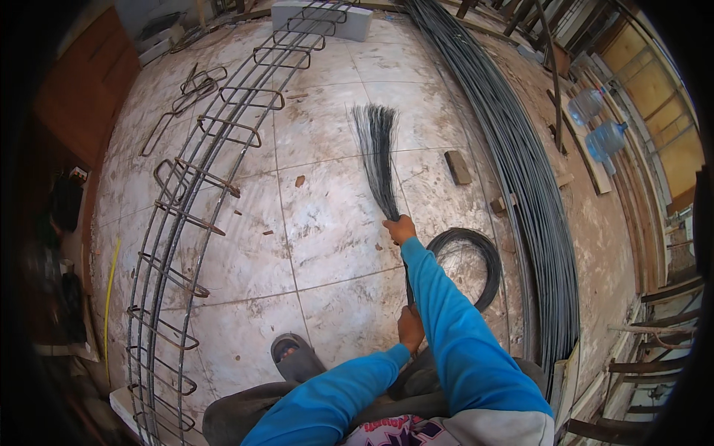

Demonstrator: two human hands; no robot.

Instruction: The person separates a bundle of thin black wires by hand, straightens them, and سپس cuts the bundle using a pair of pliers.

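Note:
A bundle of thin dark tie wire (379, 163) stretches away from me over the dirty tiled floor, its far end fanned out like a brush. My right hand (401, 230) is closed around the middle of the bundle, where the strands draw together. Closer to my body, my left hand (410, 327) is wrapped around the near part of the same wire. That near end is mostly hidden by the hand and sleeves. To the right of my right forearm lies a round coil of dark wire (483, 256), partly covered by the blue sleeve.
A long rebar cage with square stirrups (242, 115) runs along the left. Loose stirrups (195, 89) lie beyond it. A thick stack of steel rods (513, 163) borders the right, with a small block (457, 168) nearby. Water jugs (606, 140) are at far right.

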